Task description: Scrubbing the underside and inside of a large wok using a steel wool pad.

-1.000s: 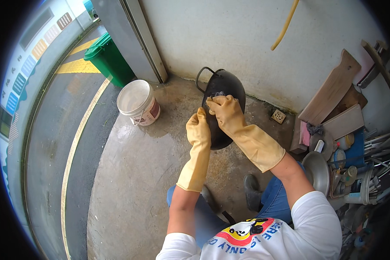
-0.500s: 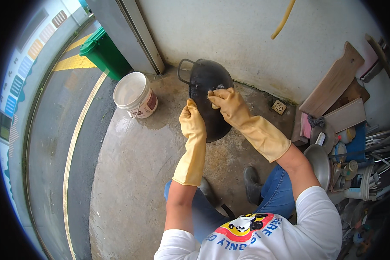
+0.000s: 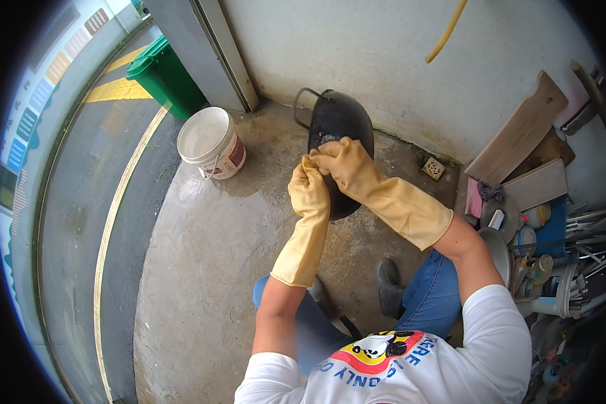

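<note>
A black wok with a loop handle is tilted steeply on edge in front of me, its rim toward my left hand. My left hand, in a long yellow rubber glove, is closed on that rim, thumb up. Gloved the same way, my right hand reaches across the wok, fingers bent and pressed near the rim, right beside my left thumb. A bit of dark, crinkly scouring pad shows at its fingers; most of it is hidden.
To the left stand a white bucket and a green bin. A square floor drain lies by the wall. Wooden boards, a metal bowl and a cluttered bucket crowd the right. A yellow hose hangs above.
My right hand has slid left across the wok to meet my left thumb. The wok and my left hand have shifted slightly right in the picture.
</note>
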A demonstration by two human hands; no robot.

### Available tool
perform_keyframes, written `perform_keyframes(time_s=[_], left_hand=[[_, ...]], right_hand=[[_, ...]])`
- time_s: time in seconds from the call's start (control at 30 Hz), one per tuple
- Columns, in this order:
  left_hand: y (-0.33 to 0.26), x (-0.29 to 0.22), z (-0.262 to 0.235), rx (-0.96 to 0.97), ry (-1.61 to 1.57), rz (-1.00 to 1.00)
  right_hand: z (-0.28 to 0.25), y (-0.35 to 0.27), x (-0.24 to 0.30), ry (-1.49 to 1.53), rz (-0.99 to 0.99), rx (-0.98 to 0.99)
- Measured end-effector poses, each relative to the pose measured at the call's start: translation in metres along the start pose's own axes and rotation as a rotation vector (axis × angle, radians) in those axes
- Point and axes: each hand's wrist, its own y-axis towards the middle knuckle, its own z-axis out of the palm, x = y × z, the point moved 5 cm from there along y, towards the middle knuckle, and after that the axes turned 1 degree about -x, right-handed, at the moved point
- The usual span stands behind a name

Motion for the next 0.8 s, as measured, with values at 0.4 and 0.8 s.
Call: perform_keyframes(time_s=[0.4,0.8], left_hand=[[-0.008,-0.008,0.005,0.003,0.18,-0.028],[-0.005,-0.023,-0.006,0.107,0.079,-0.083]], right_hand=[[0.006,0.005,-0.011,-0.227,0.304,0.11],[-0.004,-0.013,0.007,0.144,0.151,0.123]])
